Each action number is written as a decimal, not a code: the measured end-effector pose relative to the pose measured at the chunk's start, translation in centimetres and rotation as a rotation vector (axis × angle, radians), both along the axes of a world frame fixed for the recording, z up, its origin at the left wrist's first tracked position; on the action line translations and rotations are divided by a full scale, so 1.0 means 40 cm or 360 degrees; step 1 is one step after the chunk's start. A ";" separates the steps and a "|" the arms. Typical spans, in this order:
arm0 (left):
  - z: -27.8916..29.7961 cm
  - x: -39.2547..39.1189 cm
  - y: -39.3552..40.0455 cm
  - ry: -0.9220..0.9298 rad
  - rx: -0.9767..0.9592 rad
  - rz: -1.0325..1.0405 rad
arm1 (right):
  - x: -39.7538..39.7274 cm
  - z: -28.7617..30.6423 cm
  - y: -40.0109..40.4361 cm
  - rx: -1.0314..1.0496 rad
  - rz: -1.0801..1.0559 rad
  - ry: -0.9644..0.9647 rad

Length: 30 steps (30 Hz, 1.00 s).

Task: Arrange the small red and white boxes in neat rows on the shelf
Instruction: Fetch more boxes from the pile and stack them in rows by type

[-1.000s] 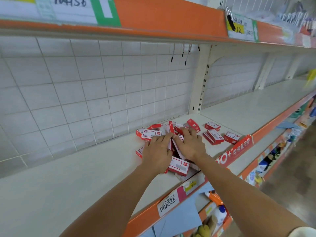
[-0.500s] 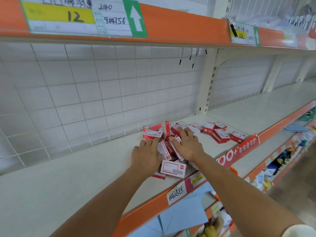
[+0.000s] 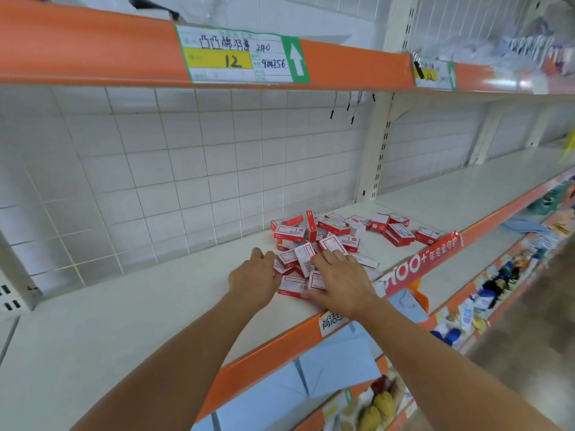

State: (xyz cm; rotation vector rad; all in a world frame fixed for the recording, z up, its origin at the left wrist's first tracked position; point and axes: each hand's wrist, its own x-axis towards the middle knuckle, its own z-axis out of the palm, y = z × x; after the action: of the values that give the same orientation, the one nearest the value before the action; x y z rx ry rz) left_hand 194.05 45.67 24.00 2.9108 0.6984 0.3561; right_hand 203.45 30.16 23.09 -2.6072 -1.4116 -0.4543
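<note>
- Small red and white boxes (image 3: 314, 244): a loose heap, roughly two dozen; exact count not possible, since several overlap and some lie under the hands.
- Heap sits on the cream shelf (image 3: 124, 309), towards its front edge, just right of the middle of the view. A smaller cluster of about five boxes (image 3: 398, 231) lies to the right, slightly apart from the main pile.
- Boxes lie at all angles: most flat with the white label panel up, one standing on end (image 3: 311, 225), none in rows.
- Left hand (image 3: 253, 279): palm down at the heap's left edge, fingers straight and close together, fingertips touching the nearest boxes; nothing gripped.
- Right hand (image 3: 337, 279): palm down over the near boxes, fingers spread, resting on them. Whether the thumb pinches a box I cannot tell.
- Both forearms reach in from the lower edge.
- Orange shelf-edge strip (image 3: 264, 356) carries a white label (image 3: 331, 321) and a red banner (image 3: 426, 259).
- Handwritten price tag (image 3: 239, 56) on the shelf above.
</note>
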 end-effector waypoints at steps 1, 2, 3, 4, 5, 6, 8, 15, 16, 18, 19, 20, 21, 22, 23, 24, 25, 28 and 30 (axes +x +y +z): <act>-0.003 -0.004 -0.005 -0.0002 0.0000 -0.0008 | -0.005 0.000 -0.003 -0.0067 -0.0032 0.0013; -0.007 -0.005 -0.008 -0.0005 0.0003 -0.0012 | -0.009 0.001 -0.004 -0.0128 -0.0070 0.0005; -0.013 -0.007 -0.009 -0.0008 0.0006 -0.0014 | -0.013 0.002 -0.003 -0.0174 -0.0112 -0.0005; -0.019 -0.009 -0.009 -0.0004 0.0001 -0.0018 | -0.017 0.003 -0.001 -0.0202 -0.0156 -0.0009; -0.027 -0.011 -0.006 0.0017 -0.0016 -0.0032 | -0.023 0.005 0.002 -0.0217 -0.0200 -0.0009; -0.037 -0.015 -0.002 0.0058 -0.0049 -0.0059 | -0.028 0.005 0.006 -0.0226 -0.0238 -0.0012; -0.054 -0.024 0.011 0.0196 -0.0174 -0.0163 | -0.035 0.004 0.014 -0.0227 -0.0279 -0.0018; -0.042 -0.071 0.039 0.0155 -0.0353 -0.0198 | -0.037 0.010 0.025 -0.0160 -0.0212 0.0001; -0.038 -0.080 0.039 0.0142 -0.0305 -0.0143 | -0.040 0.013 0.030 -0.0142 -0.0183 0.0020; -0.035 -0.099 0.039 0.0099 -0.0275 -0.0034 | -0.047 0.021 0.044 -0.0119 -0.0101 0.0056; -0.035 -0.111 0.038 0.0059 -0.0279 0.0020 | -0.053 0.025 0.051 -0.0118 -0.0054 0.0066; -0.035 -0.125 0.034 0.0017 -0.0287 0.0069 | -0.059 0.028 0.058 -0.0122 -0.0007 0.0080; -0.035 -0.141 0.029 -0.0016 -0.0294 0.0114 | -0.068 0.029 0.065 -0.0127 0.0042 0.0100; -0.035 -0.159 0.024 -0.0042 -0.0299 0.0159 | -0.078 0.029 0.074 -0.0134 0.0096 0.0125; -0.036 -0.181 0.018 -0.0064 -0.0302 0.0206 | -0.091 0.028 0.084 -0.0136 0.0154 0.0151; -0.037 -0.205 0.013 -0.0082 -0.0306 0.0259 | -0.107 0.027 0.096 -0.0128 0.0215 0.0178; -0.038 -0.234 0.009 -0.0093 -0.0313 0.0318 | -0.125 0.024 0.111 -0.0110 0.0278 0.0192; -0.039 -0.336 0.008 -0.0115 -0.0324 0.0501 | -0.198 0.011 0.159 -0.0034 0.0469 0.0198; -0.039 -0.412 0.011 -0.0132 -0.0313 0.0624 | -0.255 0.003 0.188 -0.0010 0.0582 0.0259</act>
State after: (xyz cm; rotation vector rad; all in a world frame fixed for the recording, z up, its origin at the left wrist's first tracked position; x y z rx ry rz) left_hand 177.56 46.13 22.44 2.5498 1.2168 0.4162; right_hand 193.23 37.67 23.19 -2.2545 -1.7767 -0.1846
